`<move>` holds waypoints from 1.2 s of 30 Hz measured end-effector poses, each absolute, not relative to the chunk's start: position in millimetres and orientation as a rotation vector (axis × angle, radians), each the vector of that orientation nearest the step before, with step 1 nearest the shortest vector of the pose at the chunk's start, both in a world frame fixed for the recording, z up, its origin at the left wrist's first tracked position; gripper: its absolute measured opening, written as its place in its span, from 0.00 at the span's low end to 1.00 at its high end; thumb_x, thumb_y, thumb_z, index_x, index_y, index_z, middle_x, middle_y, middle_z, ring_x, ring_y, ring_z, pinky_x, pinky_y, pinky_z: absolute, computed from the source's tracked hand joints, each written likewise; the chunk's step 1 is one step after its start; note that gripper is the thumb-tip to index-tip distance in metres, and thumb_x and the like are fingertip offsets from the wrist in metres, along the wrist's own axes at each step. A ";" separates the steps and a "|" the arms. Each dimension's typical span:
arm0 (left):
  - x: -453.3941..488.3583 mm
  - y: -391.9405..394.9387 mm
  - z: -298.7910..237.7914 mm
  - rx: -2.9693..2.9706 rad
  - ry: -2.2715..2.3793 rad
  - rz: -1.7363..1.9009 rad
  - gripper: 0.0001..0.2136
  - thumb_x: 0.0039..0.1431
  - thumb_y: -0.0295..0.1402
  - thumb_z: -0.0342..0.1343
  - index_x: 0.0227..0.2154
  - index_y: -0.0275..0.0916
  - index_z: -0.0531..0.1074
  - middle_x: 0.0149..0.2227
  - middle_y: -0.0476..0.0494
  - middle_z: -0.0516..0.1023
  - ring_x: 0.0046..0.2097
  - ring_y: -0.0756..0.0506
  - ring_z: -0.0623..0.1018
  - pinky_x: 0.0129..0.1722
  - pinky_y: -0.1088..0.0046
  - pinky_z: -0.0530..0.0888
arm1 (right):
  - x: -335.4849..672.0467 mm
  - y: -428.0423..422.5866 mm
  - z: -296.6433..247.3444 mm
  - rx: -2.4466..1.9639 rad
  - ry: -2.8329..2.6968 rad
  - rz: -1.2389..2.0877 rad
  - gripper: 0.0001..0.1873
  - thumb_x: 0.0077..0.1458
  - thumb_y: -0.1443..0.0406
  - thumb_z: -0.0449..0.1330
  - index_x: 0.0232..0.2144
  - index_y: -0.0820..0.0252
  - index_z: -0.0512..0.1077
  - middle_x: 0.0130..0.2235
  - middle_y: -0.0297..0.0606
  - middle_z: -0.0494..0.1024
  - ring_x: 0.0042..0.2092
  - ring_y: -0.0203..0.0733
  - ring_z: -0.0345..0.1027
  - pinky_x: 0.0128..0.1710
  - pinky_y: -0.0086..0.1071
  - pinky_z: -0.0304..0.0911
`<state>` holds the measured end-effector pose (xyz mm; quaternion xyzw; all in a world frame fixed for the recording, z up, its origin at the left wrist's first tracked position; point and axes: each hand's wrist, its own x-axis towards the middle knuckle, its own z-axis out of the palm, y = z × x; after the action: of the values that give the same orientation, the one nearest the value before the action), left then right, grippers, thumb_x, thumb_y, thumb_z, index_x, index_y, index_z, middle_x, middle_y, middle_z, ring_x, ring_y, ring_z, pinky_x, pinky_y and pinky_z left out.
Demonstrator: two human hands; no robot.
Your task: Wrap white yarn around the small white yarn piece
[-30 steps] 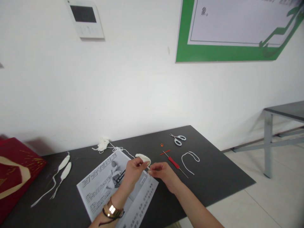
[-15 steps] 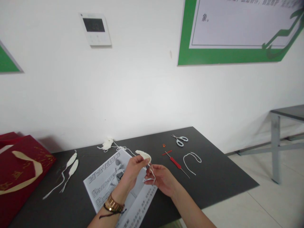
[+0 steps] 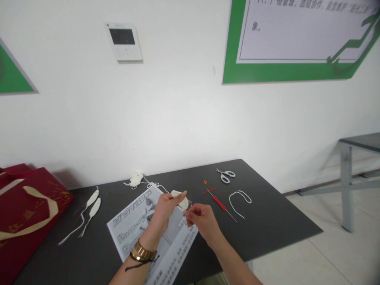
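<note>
My left hand (image 3: 164,208) is closed on a small white crocheted petal (image 3: 181,200), held up over the printed instruction sheet (image 3: 139,229). Right beside it, my right hand (image 3: 202,221) pinches the white yarn tail that hangs from the petal. Both hands hover above the black table (image 3: 267,221). A gold watch and dark cords sit on my left wrist. A red-handled crochet hook (image 3: 220,204) lies just right of my hands, untouched.
Grey scissors (image 3: 225,175), a small orange marker (image 3: 205,182) and a loose yarn loop (image 3: 239,200) lie at the right. A yarn clump (image 3: 135,180) sits by the wall. Two finished white petals (image 3: 92,204) and a red bag (image 3: 23,213) are at the left.
My right hand has drawn the yarn tail up closer to the petal, and the hanging loop seen half a second ago is gone. The camera has tilted slightly.
</note>
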<state>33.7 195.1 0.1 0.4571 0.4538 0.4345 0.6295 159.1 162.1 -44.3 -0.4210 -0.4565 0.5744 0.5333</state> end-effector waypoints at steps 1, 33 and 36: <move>34.4 194.0 1.0 1.061 1.036 0.991 0.17 0.46 0.42 0.59 0.25 0.29 0.76 0.19 0.41 0.74 0.20 0.49 0.71 0.21 0.76 0.66 | 157.1 162.2 -45.0 -1.029 -1.086 1.327 0.14 0.42 0.61 0.63 0.17 0.67 0.68 0.16 0.35 0.68 0.19 0.30 0.58 0.21 0.24 0.54; 33.2 188.4 -8.9 1.048 0.912 1.175 0.14 0.52 0.41 0.55 0.32 0.32 0.72 0.33 0.35 0.78 0.34 0.43 0.77 0.33 0.70 0.72 | 138.8 155.2 -32.2 -0.986 -1.056 1.592 0.24 0.40 0.52 0.63 0.25 0.72 0.71 0.19 0.41 0.72 0.19 0.35 0.65 0.23 0.30 0.65; 34.6 192.1 -10.0 1.186 1.039 1.164 0.15 0.51 0.43 0.54 0.30 0.33 0.72 0.28 0.39 0.78 0.27 0.45 0.77 0.23 0.75 0.69 | 131.6 156.3 -36.9 -0.995 -1.040 1.541 0.28 0.44 0.46 0.58 0.26 0.71 0.70 0.16 0.39 0.70 0.16 0.36 0.63 0.20 0.30 0.64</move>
<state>34.6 192.1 -10.0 0.5026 0.4402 0.4932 0.5571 131.6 156.3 -36.9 -0.4103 -0.4289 0.6355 0.4938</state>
